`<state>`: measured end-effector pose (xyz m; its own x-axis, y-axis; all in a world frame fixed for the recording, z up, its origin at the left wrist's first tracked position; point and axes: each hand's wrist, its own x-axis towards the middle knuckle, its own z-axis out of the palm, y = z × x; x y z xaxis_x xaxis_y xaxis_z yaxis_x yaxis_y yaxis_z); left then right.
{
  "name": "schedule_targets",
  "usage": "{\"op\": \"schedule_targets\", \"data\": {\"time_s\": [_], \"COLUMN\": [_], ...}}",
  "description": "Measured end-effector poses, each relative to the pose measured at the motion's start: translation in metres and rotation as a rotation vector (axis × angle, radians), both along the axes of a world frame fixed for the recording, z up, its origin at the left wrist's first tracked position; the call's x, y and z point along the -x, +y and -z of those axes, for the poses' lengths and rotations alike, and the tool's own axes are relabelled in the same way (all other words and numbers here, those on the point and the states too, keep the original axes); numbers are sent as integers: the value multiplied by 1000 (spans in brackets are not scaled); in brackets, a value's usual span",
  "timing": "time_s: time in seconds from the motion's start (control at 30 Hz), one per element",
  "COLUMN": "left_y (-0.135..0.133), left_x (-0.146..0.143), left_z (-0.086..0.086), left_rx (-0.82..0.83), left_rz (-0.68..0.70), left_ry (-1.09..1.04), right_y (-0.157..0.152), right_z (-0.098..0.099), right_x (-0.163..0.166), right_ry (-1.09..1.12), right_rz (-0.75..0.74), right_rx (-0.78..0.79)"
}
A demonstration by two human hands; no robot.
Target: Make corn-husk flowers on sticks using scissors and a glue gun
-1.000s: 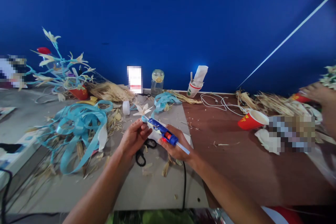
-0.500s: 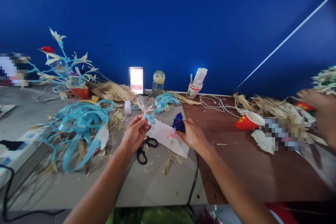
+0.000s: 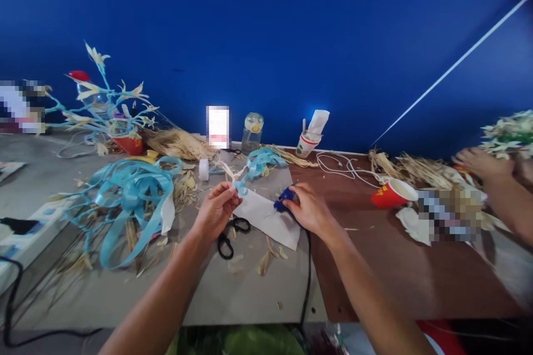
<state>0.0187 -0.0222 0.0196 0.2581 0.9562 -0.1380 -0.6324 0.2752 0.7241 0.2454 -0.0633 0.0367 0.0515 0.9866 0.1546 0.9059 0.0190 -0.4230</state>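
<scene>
My left hand [image 3: 219,205] pinches a pale corn-husk flower [image 3: 232,171] whose base has light-blue ribbon [image 3: 240,187] around it. A blue glue gun [image 3: 286,198] is in my right hand [image 3: 310,208], close above a white sheet of paper [image 3: 272,223]. Its black cord [image 3: 308,277] runs down over the table's front edge. Black-handled scissors [image 3: 227,244] lie beneath my left wrist, their blades hidden under the hand and paper. More light-blue ribbon [image 3: 264,162] lies beyond my hands.
Tangled ribbon [image 3: 129,194] and a branch with husk flowers [image 3: 109,91] stand left, near a power strip [image 3: 45,222]. A glass jar [image 3: 252,134] and a white cup [image 3: 307,145] stand by the wall. Right are a tipped red paper cup [image 3: 385,195] and another person's hand [image 3: 485,165].
My right hand has turned the glue gun from nozzle-down to a flatter tilt, slightly to the right. My left hand stays nearly still. The other person's hand and flowers have shifted left.
</scene>
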Motion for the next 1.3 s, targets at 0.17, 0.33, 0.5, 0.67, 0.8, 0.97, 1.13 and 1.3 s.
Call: {"op": "schedule_targets", "data": {"time_s": [0.17,0.33,0.5,0.67,0.8,0.97,1.13,1.3], "left_y": [-1,0,1,1,-2,-7,-6,-1], "left_x": [0,0,-4,-9,-9,-12,-7,-1], "left_z": [1,4,5,8,13,14,9,5], "left_rx": [-20,-58,-128,-202,-333,-689,-507,-124], "left_rz": [41,-4,-160,-304,-442,-566,-286,-35], "left_ry": [41,130,382,606,883,996,607,223], "right_y": [26,44,42,35,30,27,29,32], "right_z": [-7,6,15,15,15,12,7,9], "right_x": [55,83,86,98,111,116,101,90], "right_ry": [614,904,1011,981,892,794,812,859], "right_rz": [-351,-377,-224,-129,-39,101,73,-159], "right_rx": [-87,37,2,-57,-145,-235,-228,-116]}}
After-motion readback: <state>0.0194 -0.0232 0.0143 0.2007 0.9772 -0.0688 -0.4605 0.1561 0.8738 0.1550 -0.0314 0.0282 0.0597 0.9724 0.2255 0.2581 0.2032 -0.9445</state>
